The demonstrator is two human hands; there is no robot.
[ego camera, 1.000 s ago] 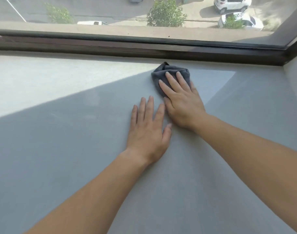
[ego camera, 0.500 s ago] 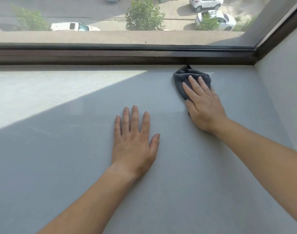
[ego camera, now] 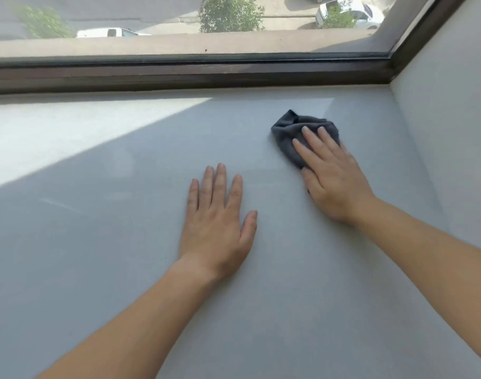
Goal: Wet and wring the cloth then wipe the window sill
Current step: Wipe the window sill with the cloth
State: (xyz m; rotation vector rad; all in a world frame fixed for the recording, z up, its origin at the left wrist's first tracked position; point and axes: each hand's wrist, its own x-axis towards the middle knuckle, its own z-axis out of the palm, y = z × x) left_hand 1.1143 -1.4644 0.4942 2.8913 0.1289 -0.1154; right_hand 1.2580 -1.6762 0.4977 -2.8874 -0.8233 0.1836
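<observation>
A dark grey cloth [ego camera: 287, 132] lies bunched on the wide pale grey window sill [ego camera: 110, 242], to the right of the middle. My right hand [ego camera: 332, 173] presses flat on the cloth with straight fingers, covering its near part. My left hand [ego camera: 217, 222] rests palm down on the bare sill, fingers spread, to the left of the cloth and closer to me. The two hands are apart.
A dark brown window frame [ego camera: 179, 75] runs along the far edge of the sill. A pale side wall [ego camera: 447, 132] closes the sill on the right. Sunlight falls on the sill's far left part. Outside the glass are trees and parked cars.
My right hand slid the cloth to the right along the frame, away from my left hand, then drew it back from the frame toward me. My left hand stays flat on the sill.
</observation>
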